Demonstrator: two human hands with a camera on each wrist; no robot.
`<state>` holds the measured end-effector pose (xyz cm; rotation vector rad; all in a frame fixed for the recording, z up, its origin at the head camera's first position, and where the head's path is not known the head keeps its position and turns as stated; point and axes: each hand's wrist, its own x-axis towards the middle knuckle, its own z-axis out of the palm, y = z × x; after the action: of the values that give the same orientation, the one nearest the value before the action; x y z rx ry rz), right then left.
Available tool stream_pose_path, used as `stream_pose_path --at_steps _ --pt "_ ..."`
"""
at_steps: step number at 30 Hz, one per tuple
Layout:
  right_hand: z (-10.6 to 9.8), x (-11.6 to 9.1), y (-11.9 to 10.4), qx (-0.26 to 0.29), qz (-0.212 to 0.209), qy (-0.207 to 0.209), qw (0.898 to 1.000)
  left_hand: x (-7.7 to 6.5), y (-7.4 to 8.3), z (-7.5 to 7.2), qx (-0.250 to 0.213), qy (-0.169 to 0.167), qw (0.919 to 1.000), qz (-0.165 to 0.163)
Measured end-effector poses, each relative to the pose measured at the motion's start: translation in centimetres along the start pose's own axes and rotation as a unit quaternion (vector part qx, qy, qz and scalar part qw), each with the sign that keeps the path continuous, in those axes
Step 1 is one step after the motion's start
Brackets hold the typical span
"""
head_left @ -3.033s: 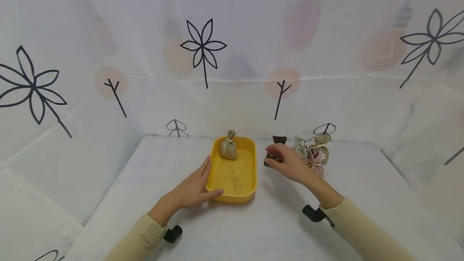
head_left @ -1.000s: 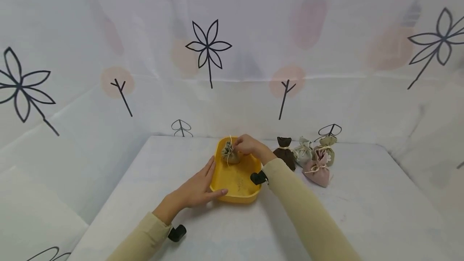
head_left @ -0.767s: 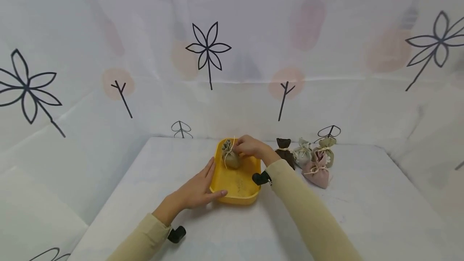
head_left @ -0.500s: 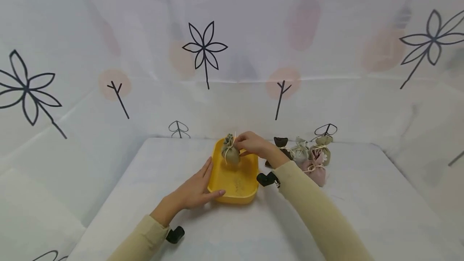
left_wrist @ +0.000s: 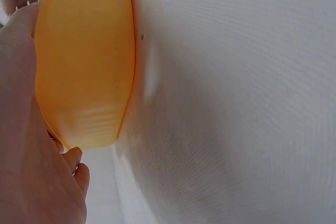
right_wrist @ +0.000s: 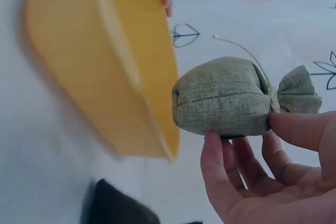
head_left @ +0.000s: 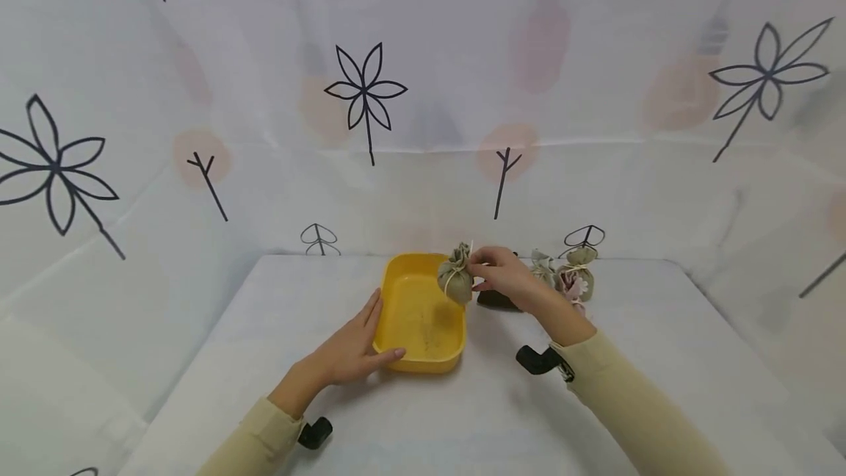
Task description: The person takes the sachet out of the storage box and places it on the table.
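My right hand (head_left: 512,279) pinches a small grey-green drawstring pouch (head_left: 455,283) between thumb and fingers, above the right rim of a yellow tray (head_left: 424,366). Close up in the right wrist view, the cloth pouch (right_wrist: 220,97) lies sideways in that image, its neck tied with a cream cord beside my thumb. My left hand (head_left: 349,350) rests against the tray's left side, fingers extended along it and thumb over the near corner. The left wrist view shows that hand (left_wrist: 39,145) along the tray wall. No pouch shows inside the tray.
Right of the tray, a dark brown pouch (head_left: 497,300) is partly hidden behind my right hand. Beyond it cluster a pale green pouch (head_left: 543,266), an olive one (head_left: 581,258) and a pink one (head_left: 571,283) with a flower. A patterned white cloth wall (head_left: 423,197) stands behind the table.
My right hand reached from beside the brown pouch into the tray, took hold of the grey-green pouch, lifted it and moved it right to the rim. My left hand stayed on the tray.
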<state>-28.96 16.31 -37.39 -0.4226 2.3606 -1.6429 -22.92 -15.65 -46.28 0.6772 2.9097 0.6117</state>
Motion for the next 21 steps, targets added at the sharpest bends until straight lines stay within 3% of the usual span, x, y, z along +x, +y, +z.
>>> stream_pose_path --at_steps 12,21 --pt "-3.3 -5.4 4.7 -0.003 -0.009 0.032 0.999 0.2 -0.6 0.0 -0.013 0.007 0.9999 -0.005" --pt "-3.9 -7.6 8.8 0.012 0.02 0.04 0.999 0.0 -0.3 -0.3 -0.004 -0.001 1.0 -0.006"
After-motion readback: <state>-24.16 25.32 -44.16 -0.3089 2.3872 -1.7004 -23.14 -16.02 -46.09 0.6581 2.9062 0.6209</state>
